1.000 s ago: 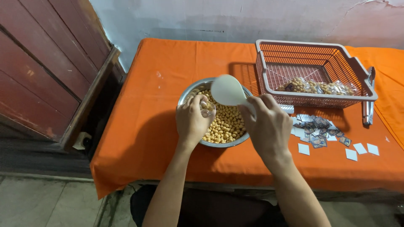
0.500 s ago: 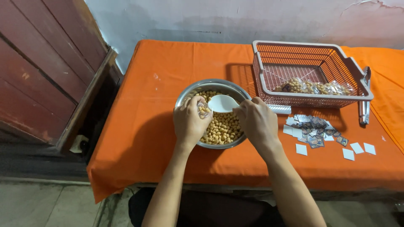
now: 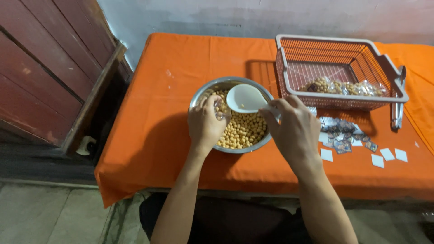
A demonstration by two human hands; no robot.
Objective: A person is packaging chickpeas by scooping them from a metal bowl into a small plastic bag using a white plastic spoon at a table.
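Head view, my right hand (image 3: 294, 129) clamped on a white scoop (image 3: 246, 98) over the steel bowl (image 3: 202, 95) of round tan snacks (image 3: 239, 131), my left hand (image 3: 204, 124) pinching a small clear bag (image 3: 220, 110) beside it, pink basket (image 3: 337, 61) behind on the orange tablecloth (image 3: 158, 117), small packets (image 3: 346, 138) to the right.

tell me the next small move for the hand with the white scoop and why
Probably tip the white scoop toward the left hand. The right hand holds the scoop over the metal bowl with only a few round snacks in it, and the left hand seems to pinch a small clear bag at the bowl's edge, though the bag is hard to make out.
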